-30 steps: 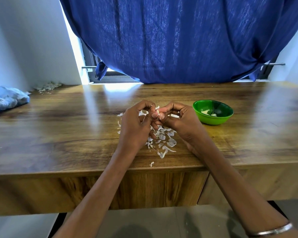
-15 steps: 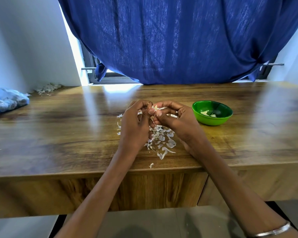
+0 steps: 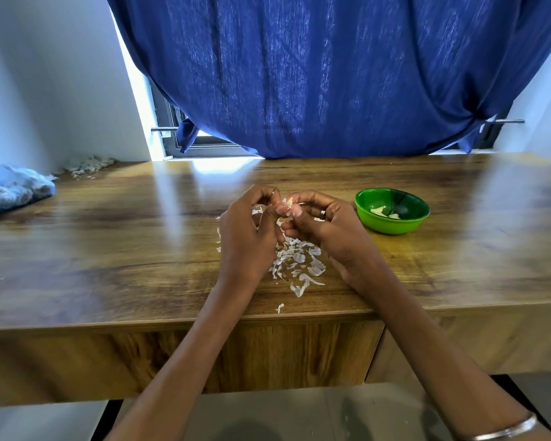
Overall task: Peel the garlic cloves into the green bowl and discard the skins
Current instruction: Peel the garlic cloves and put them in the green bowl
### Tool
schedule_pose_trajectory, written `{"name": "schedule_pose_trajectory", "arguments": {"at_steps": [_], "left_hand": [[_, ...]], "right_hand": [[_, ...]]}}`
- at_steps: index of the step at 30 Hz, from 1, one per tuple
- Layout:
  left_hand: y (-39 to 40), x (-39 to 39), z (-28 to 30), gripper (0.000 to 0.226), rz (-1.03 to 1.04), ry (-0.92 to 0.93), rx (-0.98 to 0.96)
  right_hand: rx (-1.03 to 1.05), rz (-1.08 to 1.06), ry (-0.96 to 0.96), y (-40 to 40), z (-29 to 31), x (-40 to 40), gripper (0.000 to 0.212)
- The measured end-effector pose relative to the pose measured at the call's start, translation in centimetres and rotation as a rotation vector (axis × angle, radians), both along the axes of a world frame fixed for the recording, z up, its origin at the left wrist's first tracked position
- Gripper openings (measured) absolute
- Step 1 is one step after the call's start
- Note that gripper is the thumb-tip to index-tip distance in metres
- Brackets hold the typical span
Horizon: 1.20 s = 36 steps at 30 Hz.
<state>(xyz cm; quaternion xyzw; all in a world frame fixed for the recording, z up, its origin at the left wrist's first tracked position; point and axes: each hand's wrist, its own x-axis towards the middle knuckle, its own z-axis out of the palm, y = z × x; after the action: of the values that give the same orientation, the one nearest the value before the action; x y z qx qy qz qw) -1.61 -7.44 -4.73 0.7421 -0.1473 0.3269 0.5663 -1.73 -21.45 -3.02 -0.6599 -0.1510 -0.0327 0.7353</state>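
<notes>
- The left hand [image 3: 247, 237] and the right hand [image 3: 323, 229] meet above the middle of the table [image 3: 109, 249], fingers curled inward, both pinching one garlic clove [image 3: 288, 202] between thumbs and fingertips.
- The clove is held raised and close to the person's view, probably so the thumbnails can catch the thin skin and strip it; only its pale top shows between the fingertips.
- The hands work directly over the pile of skins [image 3: 296, 262], which lies on the table near its front edge; holding the clove there likely lets loose flakes drop onto one heap, easy to gather and discard later.
- The green bowl [image 3: 392, 211] stands just beside the right hand, apart from the skins; that placement seems to keep peeled cloves clean and within a short reach.
- A few pale peeled pieces [image 3: 384, 212] already lie inside the bowl, so the task appears partly done.
- One stray flake [image 3: 279, 308] rests near the table's edge, where it could slip off.
- A blue bag [image 3: 10, 189] sits at the far left, well apart; its contents cannot be made out.
</notes>
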Motion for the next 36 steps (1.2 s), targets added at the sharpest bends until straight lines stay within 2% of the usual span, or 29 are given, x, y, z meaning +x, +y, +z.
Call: {"name": "schedule_pose_trajectory", "arguments": {"at_steps": [4, 7, 11, 17, 23, 29, 36], "left_hand": [[0.0, -0.4, 0.2, 0.011, -0.047, 0.056, -0.118], [0.0, -0.6, 0.4, 0.023, -0.076, 0.111, -0.150], [0.0, -0.6, 0.5, 0.022, -0.057, 0.168, -0.102], [-0.1, -1.2, 0.8, 0.011, 0.036, 0.130, -0.091], [0.1, -1.4, 0.9, 0.014, 0.002, 0.106, -0.076], [0.0, -1.2, 0.8, 0.022, -0.031, 0.128, -0.082], [-0.1, -1.0, 0.8, 0.023, -0.068, 0.167, -0.048]], "right_hand": [[-0.021, -0.047, -0.013, 0.0, 0.0, 0.0, 0.017], [-0.010, -0.071, 0.006, -0.1, 0.1, 0.0, 0.016], [-0.027, -0.074, 0.000, -0.1, 0.2, -0.1, 0.015], [-0.004, -0.035, 0.023, -0.1, 0.2, 0.0, 0.015], [-0.037, -0.011, 0.044, -0.3, 0.0, 0.2, 0.014], [-0.088, -0.004, -0.013, -0.5, -0.1, 0.1, 0.023], [-0.088, 0.011, -0.019, -0.3, -0.1, 0.2, 0.015]]}}
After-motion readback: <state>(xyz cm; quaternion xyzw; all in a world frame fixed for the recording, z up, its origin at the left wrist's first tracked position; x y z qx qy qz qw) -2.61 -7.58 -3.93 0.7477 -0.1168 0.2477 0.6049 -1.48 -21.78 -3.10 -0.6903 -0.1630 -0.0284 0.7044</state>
